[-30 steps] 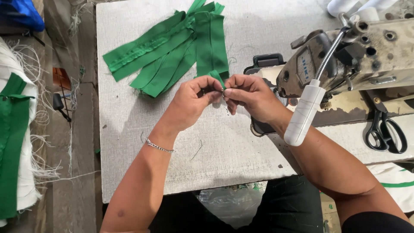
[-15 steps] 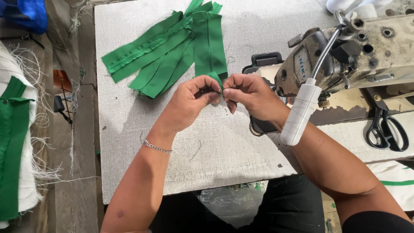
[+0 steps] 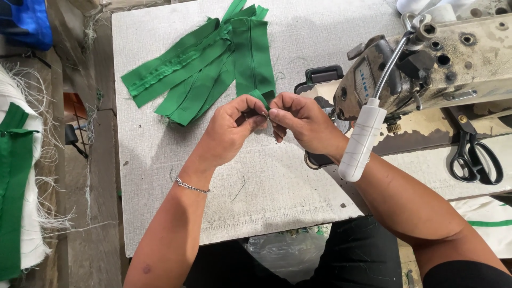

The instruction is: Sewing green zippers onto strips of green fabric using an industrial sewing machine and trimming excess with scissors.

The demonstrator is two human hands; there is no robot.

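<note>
My left hand [image 3: 234, 130] and my right hand [image 3: 298, 120] meet fingertip to fingertip over the grey table [image 3: 160, 176]. Together they pinch the near end of a green fabric strip [image 3: 255, 58] that runs away from me. What lies between the fingertips is mostly hidden. A thin silver bracelet [image 3: 191, 186] circles my left wrist. Several more green fabric strips [image 3: 181, 69] lie fanned out on the table beyond my hands.
A worn sewing machine [image 3: 442, 58] stands at the right, with a white lamp [image 3: 362, 141] on a flexible neck hanging over my right forearm. Black scissors [image 3: 472, 154] lie right of it. White and green fabric [image 3: 16, 186] is piled at the left edge.
Both hands stay pinched together on the strip's end; the fingers have shifted only slightly, and the view has drifted a little.
</note>
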